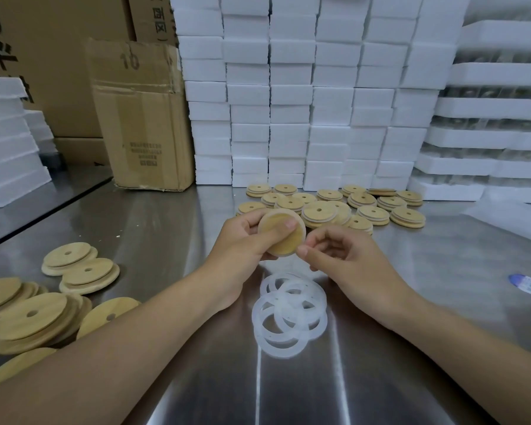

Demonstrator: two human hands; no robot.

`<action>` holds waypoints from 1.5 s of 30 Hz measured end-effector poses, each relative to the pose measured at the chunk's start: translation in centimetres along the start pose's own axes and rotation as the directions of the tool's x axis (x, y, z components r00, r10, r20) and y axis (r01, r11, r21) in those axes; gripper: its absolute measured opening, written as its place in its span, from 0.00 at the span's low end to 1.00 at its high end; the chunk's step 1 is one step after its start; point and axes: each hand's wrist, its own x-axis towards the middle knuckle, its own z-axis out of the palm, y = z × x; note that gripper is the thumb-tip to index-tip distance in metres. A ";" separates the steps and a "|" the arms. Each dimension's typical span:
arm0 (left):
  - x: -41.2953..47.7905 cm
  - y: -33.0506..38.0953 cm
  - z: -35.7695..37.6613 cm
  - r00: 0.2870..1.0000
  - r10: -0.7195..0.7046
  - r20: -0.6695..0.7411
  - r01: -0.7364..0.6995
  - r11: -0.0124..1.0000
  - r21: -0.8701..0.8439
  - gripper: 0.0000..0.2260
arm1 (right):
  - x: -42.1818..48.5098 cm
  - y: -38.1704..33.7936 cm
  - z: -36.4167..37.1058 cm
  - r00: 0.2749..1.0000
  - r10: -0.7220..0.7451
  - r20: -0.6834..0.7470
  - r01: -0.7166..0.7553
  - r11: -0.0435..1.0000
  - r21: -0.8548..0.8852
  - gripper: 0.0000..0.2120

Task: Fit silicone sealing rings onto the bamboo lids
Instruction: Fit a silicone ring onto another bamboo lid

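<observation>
Holding one bamboo lid (284,243) up above the steel table (411,271) in the left hand (242,240), fingers curled behind the disc, thumb laid across its face. Flat side of lid turned toward the camera; no hole visible on that face.

Pinching at the lid's lower right rim with the right hand (347,256), thumb and forefinger tips together, other fingers loosely curled. Cannot tell whether a ring sits between those fingertips: too pale and blurred there.

Directly below both hands, on the table: loose heap of translucent white silicone rings (284,314), overlapping one another, lying flat.

Behind the hands: cluster of rear lids (328,207), stepped side up, each with a small centre hole, some stacked in twos.

At near left: second group of left lids (43,308), also holed, overlapping in shallow stacks, partly hidden by the left forearm.

Beyond: wall of white foam blocks (304,102); worn cardboard box (144,118) to its left, standing on the table; foam trays (497,105) stacked at right.

At far right on the table: small blue-and-white packet (529,285), print unreadable.
</observation>
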 end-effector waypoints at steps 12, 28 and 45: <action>0.2 -1.0 -0.1 0.989 0.125 0.078 -0.135 0.981 0.137 0.13 | -0.4 0.1 -0.1 0.963 -0.224 -0.153 0.174 0.943 -0.284 0.09; 0.6 -0.6 0.0 0.979 0.024 -0.204 -0.034 0.998 -0.049 0.11 | 1.5 0.7 -2.0 0.941 0.332 -0.066 -0.322 0.938 0.129 0.06; 0.5 -0.7 0.2 0.990 -0.026 -0.138 0.045 0.990 0.137 0.04 | 1.2 1.0 -2.3 0.922 0.347 -0.174 -0.306 0.925 0.226 0.08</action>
